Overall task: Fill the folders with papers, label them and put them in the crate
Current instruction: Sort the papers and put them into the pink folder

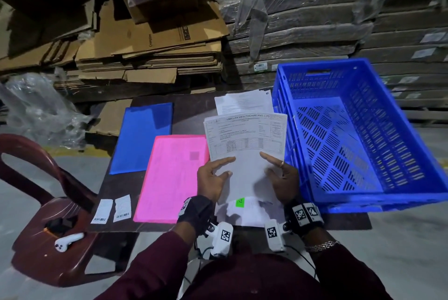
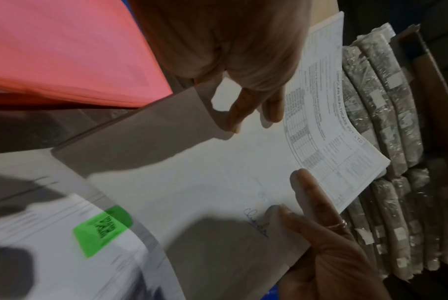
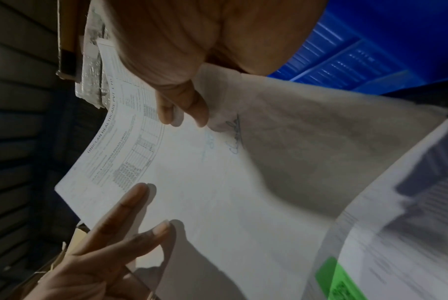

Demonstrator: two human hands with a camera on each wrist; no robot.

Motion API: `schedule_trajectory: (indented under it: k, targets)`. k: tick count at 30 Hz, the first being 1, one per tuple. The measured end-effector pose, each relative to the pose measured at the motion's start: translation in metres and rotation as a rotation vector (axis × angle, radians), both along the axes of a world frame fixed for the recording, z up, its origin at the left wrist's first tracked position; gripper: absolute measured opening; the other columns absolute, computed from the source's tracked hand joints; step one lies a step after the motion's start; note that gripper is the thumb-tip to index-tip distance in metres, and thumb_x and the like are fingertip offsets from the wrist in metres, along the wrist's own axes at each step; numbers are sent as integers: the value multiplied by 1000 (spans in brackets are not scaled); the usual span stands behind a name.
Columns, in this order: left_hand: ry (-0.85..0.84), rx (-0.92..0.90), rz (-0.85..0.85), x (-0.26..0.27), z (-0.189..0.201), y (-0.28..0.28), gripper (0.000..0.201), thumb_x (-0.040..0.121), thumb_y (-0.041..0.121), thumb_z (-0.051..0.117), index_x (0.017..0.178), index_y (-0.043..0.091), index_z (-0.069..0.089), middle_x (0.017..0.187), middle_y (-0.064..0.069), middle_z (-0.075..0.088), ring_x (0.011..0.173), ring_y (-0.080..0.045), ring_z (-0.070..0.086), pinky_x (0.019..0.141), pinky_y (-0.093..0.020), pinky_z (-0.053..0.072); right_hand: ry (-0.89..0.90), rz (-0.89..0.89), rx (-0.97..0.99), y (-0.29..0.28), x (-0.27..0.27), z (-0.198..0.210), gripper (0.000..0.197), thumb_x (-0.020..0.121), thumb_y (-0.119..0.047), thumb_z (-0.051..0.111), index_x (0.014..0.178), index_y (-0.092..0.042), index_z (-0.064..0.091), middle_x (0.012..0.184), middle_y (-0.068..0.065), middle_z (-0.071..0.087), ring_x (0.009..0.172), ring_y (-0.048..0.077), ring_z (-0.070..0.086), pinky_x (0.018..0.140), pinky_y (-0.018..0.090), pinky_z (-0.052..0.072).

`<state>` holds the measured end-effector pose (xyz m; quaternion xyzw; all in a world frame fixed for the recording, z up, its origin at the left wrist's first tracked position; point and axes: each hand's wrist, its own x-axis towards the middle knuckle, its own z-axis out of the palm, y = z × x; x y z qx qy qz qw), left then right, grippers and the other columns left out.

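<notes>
Paper sheaf (image 1: pixel 244 144) — both hands' grip

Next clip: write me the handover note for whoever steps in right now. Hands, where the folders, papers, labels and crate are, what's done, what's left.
Left hand and right hand: both grip the lower part of one sheaf of printed papers, raised over the table.
More loose papers lie behind it and others, one with a green sticker, under it.
Pink folder lies flat left of the hands; printed sheets seem to show through it. Blue folder lies behind it, to the left.
Two barcode labels lie unused near the table's front left edge.
Blue crate at right holds nothing.
Left: fill the remaining folders, label them, crate them.
</notes>
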<state>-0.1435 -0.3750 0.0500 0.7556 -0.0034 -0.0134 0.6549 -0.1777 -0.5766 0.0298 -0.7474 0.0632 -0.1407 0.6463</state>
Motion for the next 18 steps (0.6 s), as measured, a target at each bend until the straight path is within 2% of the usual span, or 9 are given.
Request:
schedule_trajectory:
  k: [1,3,4,6,8,10,11,15,18]
  targets:
    - [-23,-8,5,2,2,0,47,72,-15,71,101,21,77,115,3,71,115,-8,62,98,-20,48,-7,1,3,-1,0,4,53,85,16,55,121,-19,70,118,-14,70,111,25,67,97,48,53]
    - [-68,-39,12,5,12,-2,42,73,-17,70,100,14,77,112,-1,72,112,-6,63,96,-18,48,-27,2,9,-3,0,11,56,84,19,51,122,-18,69,117,-20,69,111,11,66,98,30,52]
    - [-78,-47,14,6,16,-2,41,73,-18,69,100,12,77,112,-3,72,110,-4,63,95,-17,48,-39,0,-3,-5,1,11,58,84,21,51,124,-17,68,118,-19,68,113,5,64,99,23,49]
    - [-62,-28,16,10,14,-4,42,73,-19,69,99,13,77,109,2,72,108,-1,64,94,-16,48,-47,9,-33,-5,2,7,60,83,22,50,125,-18,67,120,-4,70,115,9,63,99,21,46]
    - [-18,28,22,11,5,-3,46,72,-18,68,96,20,77,103,10,72,104,-1,65,97,-23,50,-26,11,-68,-2,0,-4,67,84,20,50,123,-30,68,107,8,73,96,11,66,86,22,48]
    - [21,68,32,9,-3,-4,49,71,-18,68,92,26,78,99,11,73,101,-5,67,100,-30,50,-2,4,-64,0,-2,-12,73,84,19,53,118,-44,67,96,-2,70,78,-9,54,75,12,42]
    - [28,77,35,9,-4,-5,49,72,-17,68,90,27,78,98,10,74,101,-6,67,100,-30,50,0,8,-42,0,-2,-12,74,83,19,54,117,-46,68,95,-8,69,78,-12,51,75,11,41]
    - [-27,25,34,12,6,-9,38,73,-18,68,90,15,78,90,18,75,99,-4,68,97,-21,49,0,-10,-10,-5,3,-2,59,84,20,50,120,-22,70,123,2,68,121,16,59,105,36,46]
    - [-50,22,59,16,3,-8,34,72,-20,67,88,9,78,88,13,75,95,-3,68,89,-16,50,-10,-50,-72,-5,5,-3,54,83,18,52,113,-21,74,120,-1,71,121,15,61,107,41,45]
